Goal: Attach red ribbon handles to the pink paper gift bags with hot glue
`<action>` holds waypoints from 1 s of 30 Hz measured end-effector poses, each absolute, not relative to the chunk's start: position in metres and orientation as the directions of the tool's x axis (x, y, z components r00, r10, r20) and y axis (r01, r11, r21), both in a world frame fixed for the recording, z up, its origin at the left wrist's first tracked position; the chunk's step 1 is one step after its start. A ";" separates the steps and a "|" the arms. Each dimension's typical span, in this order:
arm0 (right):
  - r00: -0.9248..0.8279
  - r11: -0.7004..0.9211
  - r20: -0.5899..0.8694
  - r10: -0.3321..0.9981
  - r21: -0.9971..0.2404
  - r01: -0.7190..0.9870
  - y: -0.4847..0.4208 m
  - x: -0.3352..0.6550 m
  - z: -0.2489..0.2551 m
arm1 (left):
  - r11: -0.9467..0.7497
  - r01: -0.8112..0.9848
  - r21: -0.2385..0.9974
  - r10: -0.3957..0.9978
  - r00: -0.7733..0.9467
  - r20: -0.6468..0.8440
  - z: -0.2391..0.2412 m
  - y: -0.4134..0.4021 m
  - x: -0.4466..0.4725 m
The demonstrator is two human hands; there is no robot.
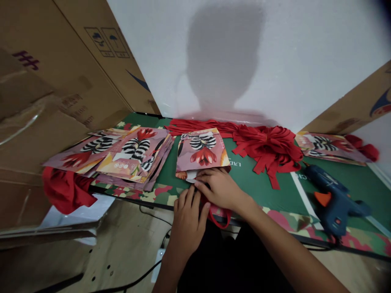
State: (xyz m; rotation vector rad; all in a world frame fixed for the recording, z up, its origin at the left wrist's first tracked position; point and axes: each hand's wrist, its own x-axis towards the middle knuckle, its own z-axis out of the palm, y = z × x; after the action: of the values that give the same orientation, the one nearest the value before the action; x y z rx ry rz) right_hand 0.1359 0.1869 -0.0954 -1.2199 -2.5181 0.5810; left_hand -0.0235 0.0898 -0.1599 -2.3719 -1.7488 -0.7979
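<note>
In the head view, the right hand (pixel 218 189) lies palm down with its fingers stretched out flat, pressing on the near edge of a flat pink paper bag printed with black-and-white stripes and a red flower (pixel 201 152), which lies on the green desk (pixel 262 179) just beyond both hands. The left hand (pixel 187 219) sits just nearer the body, fingers also extended and loosely together, its fingertips touching the same edge beside the right hand; neither hand is closed around anything. A thin red ribbon loop (pixel 220 219) shows below the right wrist, hanging over the desk's near edge (where it ends under the hands is hidden). To the left of the hands is a fanned stack of matching printed paper bags (pixel 134 154), with a bundle of red fabric (pixel 65 189) further left. Beyond and to the right lies a heap of red ribbon strips (pixel 269 146), and further right, well apart from the hands, a blue plastic glue gun with an orange trigger (pixel 332 199).
</note>
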 end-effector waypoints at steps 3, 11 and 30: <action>-0.592 0.545 0.054 0.804 -0.467 0.696 0.187 0.134 -0.093 | -0.347 0.911 0.223 0.860 0.214 0.464 -0.161 0.090 -0.024; -0.615 0.576 0.065 0.786 -0.440 0.689 0.185 0.137 -0.094 | -0.359 0.890 0.281 0.863 0.201 0.463 -0.165 0.088 -0.027; -0.536 0.464 0.015 0.844 -0.522 0.716 0.190 0.135 -0.093 | -0.396 0.801 0.449 0.754 0.005 0.657 -0.162 0.121 -0.038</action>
State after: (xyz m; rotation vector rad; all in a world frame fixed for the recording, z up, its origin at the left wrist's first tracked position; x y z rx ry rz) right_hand 0.1354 0.1898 -0.0927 -1.3367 -2.4445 0.6777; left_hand -0.0376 0.1209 -0.1617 -2.1882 -1.6961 -1.3685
